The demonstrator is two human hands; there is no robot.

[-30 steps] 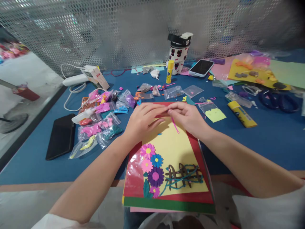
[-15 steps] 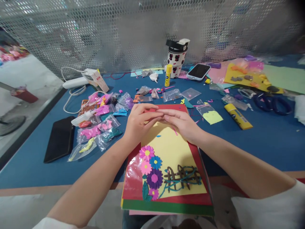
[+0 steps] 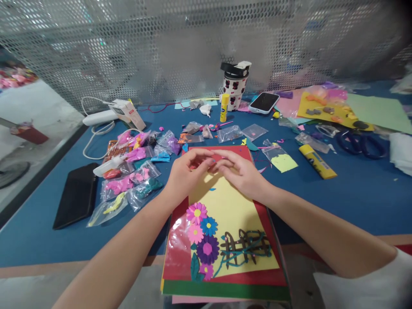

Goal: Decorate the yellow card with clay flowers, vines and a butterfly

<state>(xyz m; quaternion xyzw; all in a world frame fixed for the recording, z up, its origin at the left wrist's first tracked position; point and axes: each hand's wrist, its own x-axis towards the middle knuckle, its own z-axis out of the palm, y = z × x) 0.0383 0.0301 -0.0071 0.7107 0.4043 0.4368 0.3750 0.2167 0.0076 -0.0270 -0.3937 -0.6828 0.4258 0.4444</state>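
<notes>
My left hand (image 3: 188, 175) and my right hand (image 3: 242, 175) meet above the top of a yellow sheet (image 3: 240, 206) on a red backing (image 3: 178, 240). A tiny blue bit of clay (image 3: 213, 160) shows at my left thumb tip, near the bent index finger. My right fingers are curled in against the left fingertips; whatever lies between them is hidden. On the sheet, clay flowers (image 3: 207, 249) in pink, blue and purple climb the left side. A brown clay fence (image 3: 246, 246) with teal vines stands lower right. A small blue piece (image 3: 212, 189) lies on the yellow surface below my hands.
Bags of coloured clay (image 3: 131, 182) and a black tablet (image 3: 76, 195) lie left. Behind are a glue stick (image 3: 224, 108), a patterned tumbler (image 3: 234, 88) and a phone (image 3: 264, 103). A yellow packet (image 3: 317, 162) and dark-handled scissors (image 3: 360, 143) lie right.
My fingers have loosened from a flat, overlapping press into a more bent, parted pose, and a blue bit now shows at the left thumb. The view has shifted slightly.
</notes>
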